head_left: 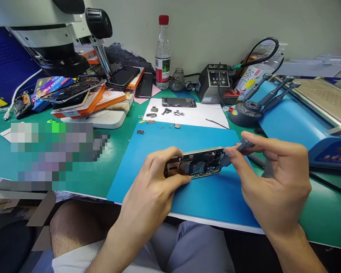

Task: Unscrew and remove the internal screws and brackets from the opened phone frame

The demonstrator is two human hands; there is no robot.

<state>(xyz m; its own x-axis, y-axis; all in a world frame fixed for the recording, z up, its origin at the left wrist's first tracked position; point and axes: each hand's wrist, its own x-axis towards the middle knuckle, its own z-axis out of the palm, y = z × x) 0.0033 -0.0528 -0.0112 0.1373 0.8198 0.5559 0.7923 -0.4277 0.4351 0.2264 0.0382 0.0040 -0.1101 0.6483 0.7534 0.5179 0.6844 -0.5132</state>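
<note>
My left hand (156,182) is closed around one end of an opened phone housing (200,165), tilted on its long edge above the blue mat (147,163). Its inside faces me, showing a board and small metal parts. At the housing's right end, my right hand (275,174) pinches a dark grey screwdriver (246,144) between thumb and fingers. The tool's tip is hard to make out against the phone's end. Beyond the hands, on a white sheet (199,115), lie a detached black phone battery or plate (179,102) and several small phone parts (167,111).
A tool stand (246,112) with grey screwdrivers and a blue heating machine (298,129) stand at right. Behind are a soldering station (213,83), a bottle (163,57) and a glass jar (178,80). A microscope (59,41) overhangs stacked phones and boxes (88,102) at left.
</note>
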